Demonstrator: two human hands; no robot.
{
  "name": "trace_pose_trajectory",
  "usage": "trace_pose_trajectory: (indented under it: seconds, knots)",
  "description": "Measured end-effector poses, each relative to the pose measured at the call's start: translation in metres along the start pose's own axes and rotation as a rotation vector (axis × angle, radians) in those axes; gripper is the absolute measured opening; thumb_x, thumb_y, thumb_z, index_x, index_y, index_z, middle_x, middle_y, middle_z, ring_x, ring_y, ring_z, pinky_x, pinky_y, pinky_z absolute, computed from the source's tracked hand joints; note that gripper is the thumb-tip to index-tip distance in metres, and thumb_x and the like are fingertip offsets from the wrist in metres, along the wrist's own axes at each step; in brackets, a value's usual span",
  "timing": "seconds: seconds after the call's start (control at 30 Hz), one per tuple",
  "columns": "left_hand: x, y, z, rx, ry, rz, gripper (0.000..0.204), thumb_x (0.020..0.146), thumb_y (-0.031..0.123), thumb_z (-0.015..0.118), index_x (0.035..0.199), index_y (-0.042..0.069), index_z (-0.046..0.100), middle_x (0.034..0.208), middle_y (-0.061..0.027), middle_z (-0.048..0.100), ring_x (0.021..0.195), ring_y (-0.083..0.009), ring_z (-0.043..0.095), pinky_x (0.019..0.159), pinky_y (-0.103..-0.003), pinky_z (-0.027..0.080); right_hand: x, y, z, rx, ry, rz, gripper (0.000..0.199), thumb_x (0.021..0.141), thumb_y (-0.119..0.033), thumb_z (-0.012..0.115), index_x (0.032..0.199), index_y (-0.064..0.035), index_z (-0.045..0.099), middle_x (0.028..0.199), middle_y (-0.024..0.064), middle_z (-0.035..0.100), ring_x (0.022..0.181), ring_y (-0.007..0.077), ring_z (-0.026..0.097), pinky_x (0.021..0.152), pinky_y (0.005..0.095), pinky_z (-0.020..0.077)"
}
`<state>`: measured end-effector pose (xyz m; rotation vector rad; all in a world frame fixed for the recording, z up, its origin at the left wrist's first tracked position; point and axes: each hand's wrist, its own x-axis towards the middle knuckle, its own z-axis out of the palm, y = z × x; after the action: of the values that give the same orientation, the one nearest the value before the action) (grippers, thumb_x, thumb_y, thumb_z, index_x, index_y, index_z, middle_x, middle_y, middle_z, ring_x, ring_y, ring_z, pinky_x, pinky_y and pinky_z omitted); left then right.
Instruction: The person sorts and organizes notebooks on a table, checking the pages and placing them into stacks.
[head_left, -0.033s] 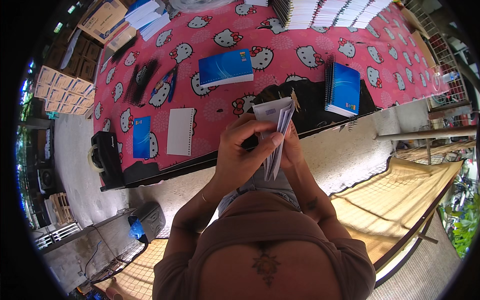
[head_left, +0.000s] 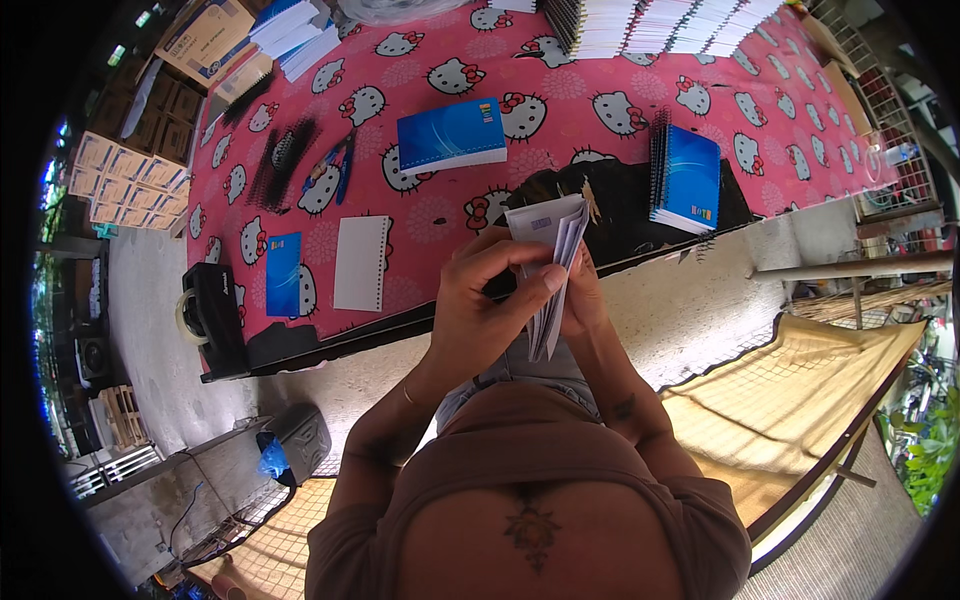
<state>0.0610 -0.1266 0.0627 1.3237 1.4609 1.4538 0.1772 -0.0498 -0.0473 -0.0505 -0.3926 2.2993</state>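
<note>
Upright over the table's near edge is a sheaf of white notebook pages (head_left: 545,225), its leaves fanned apart at the side and lower end. My left hand (head_left: 482,300) is closed on it, thumb and fingers pinching the leaves. From behind, my right hand (head_left: 582,298) grips the same sheaf, its fingers partly hidden by the paper. On the table beyond lies a thick blue-covered pad (head_left: 450,138). A blue spiral notebook (head_left: 688,178) lies to the right. Left of my hands are a blue cover (head_left: 283,274) and a white sheet with punched holes (head_left: 360,263).
A black tape dispenser (head_left: 213,318) stands at the table's near left corner. Blue-handled pliers (head_left: 343,170) lie beside loose black spiral coils (head_left: 283,165). Stacked notebooks (head_left: 655,25) fill the far edge, with cardboard boxes (head_left: 207,38) at far left. The pink patterned tablecloth (head_left: 420,215) is torn near me.
</note>
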Motion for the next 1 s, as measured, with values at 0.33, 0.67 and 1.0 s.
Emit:
trace_pose_trajectory:
  seconds: [0.33,0.67,1.0]
  knots:
    - [-0.001,0.005,0.008,-0.041,0.139,-0.044,0.018,0.088,-0.002,0.062,0.105,-0.001,0.069,0.096,-0.0070,0.065,0.089,-0.0130,0.060,0.079,-0.027,0.046,0.001,-0.002,-0.001,-0.021,0.001,0.028,0.054,0.087,-0.024,0.076,0.133,-0.0101,0.050,0.124,0.0077,0.062,0.113,0.0195,0.062,0.099,0.0373,0.0530]
    - [0.003,-0.001,-0.004,0.120,-0.003,0.075,0.019,0.086,0.003,0.070,0.104,-0.002,0.069,0.097,-0.0077,0.066,0.090,-0.0134,0.061,0.080,-0.027,0.047,0.002,-0.001,-0.007,-0.047,-0.007,-0.022,0.051,0.087,-0.025,0.076,0.131,-0.0118,0.052,0.121,0.0069,0.063,0.111,0.0192,0.063,0.097,0.0362,0.0532]
    - [0.004,-0.002,-0.002,0.012,-0.017,0.006,0.019,0.087,0.008,0.073,0.104,-0.001,0.070,0.099,-0.0080,0.067,0.093,-0.0140,0.062,0.081,-0.028,0.048,0.001,-0.003,0.000,-0.047,-0.024,-0.014,0.053,0.086,-0.026,0.076,0.132,-0.0124,0.052,0.121,0.0079,0.063,0.109,0.0212,0.065,0.095,0.0383,0.0554]
